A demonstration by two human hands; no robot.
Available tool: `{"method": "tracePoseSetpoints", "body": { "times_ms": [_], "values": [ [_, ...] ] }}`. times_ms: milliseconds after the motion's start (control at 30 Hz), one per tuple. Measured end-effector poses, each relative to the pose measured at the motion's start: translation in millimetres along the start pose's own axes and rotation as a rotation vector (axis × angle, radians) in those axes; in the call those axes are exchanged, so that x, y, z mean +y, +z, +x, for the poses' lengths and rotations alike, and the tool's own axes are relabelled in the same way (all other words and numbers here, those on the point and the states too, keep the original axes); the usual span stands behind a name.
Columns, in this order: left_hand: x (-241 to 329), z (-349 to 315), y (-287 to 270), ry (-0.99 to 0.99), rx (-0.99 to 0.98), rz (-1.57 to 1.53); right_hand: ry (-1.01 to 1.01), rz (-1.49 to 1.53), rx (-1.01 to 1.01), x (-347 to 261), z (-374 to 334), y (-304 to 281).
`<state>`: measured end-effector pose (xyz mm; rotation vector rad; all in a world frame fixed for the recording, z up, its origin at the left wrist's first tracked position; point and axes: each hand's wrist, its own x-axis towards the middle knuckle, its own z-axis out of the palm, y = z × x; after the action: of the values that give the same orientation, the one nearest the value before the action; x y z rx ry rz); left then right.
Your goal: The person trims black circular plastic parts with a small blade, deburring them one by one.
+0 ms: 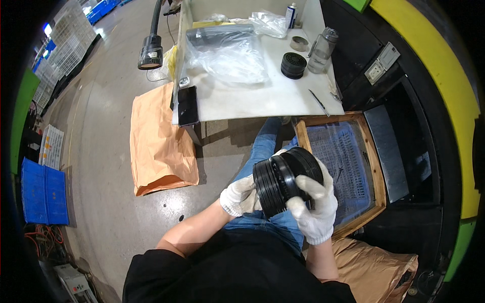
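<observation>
Both my hands wear white knit gloves and hold a stack of black round ribbed discs [283, 179] over my lap. My left hand [240, 196] supports the stack from its left end. My right hand [316, 204] wraps over the right side, fingers lying across the discs' rims. The stack is tilted, its axis running from lower left to upper right. Another black round ribbed part [293, 65] lies on the white table [252, 98] ahead.
On the table are clear plastic bags [227, 53], a roll of tape [299, 43], a clear bottle [322, 50], a spray can [291, 15] and a dark phone [187, 105]. A blue crate in a wooden frame [343, 161] stands at my right. A brown paper sack [159, 141] lies on the floor at left.
</observation>
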<state>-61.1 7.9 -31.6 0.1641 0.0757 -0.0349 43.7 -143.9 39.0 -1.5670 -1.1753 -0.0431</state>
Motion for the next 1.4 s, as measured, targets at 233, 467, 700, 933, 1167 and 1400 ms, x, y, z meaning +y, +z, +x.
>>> {"method": "tracePoseSetpoints", "body": {
  "times_ms": [233, 467, 700, 933, 1167, 1400],
  "values": [
    [0, 1, 5, -0.03, -0.008, -0.002, -0.103, -0.038, -0.032, 6, 1, 3],
    [2, 2, 1, -0.009, 0.001, 0.07, -0.028, -0.067, -0.005, 5, -4, 6],
    [1, 1, -8, -0.025, -0.104, 0.042, -0.025, -0.096, -0.022, 6, -7, 4],
    [1, 7, -5, -0.019, -0.158, 0.038, -0.02, -0.09, -0.018, 4, -4, 5],
    [1, 6, -1, 0.042, -0.074, 0.057, -0.01, -0.055, -0.023, 7, -3, 4],
    [1, 2, -22, -0.042, -0.238, 0.009, -0.035, -0.156, -0.017, 2, -2, 4]
  ]
}}
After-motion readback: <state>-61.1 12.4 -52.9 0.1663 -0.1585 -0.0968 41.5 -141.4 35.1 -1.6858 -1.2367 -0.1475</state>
